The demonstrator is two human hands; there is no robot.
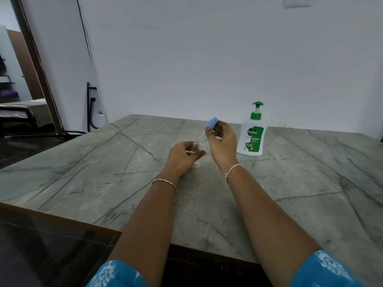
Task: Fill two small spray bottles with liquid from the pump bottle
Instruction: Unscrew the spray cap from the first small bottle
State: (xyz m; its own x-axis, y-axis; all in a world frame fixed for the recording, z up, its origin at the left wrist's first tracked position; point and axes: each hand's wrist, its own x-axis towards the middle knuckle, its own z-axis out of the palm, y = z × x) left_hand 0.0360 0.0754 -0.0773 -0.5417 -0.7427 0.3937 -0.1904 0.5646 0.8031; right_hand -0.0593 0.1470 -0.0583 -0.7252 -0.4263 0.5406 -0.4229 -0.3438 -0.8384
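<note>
— Looking at the surface first: what is it?

— A grey, stone-patterned table [103, 172] with dark veins running across it and a brown edge on the near side. Its far edge meets a plain pale wall [196, 59].

— And the room around it?

— A switch plate [295, 2] sits high on the wall at the right. At the left is a doorway with a dark wooden frame [39, 69], and a dim room shows through it. A bent black pipe [89, 106] stands against the wall beside the table's far left corner.

— Where is the pump bottle?

— The pump bottle [252, 135] stands upright towards the back of the table, to the right of both hands and touched by neither. It is white with a green pump head and a green label.

— What are the hands doing?

— The left hand [183, 157] has its fingers curled round a small clear spray bottle [195, 147], held upright near the middle of the table. I cannot tell whether its base rests on the table. The right hand [222, 141] pinches a blue spray cap [211, 122] between thumb and fingertips, with the other fingers bent. The cap is tilted, and its thin dip tube [201, 135] slants down to the bottle's open mouth.

— Anything on the arms?

— A thin bracelet [163, 181] is on the left wrist and a pale thread band [233, 169] on the right. Blue patterned sleeves [323, 270] show at the bottom edge.
</note>
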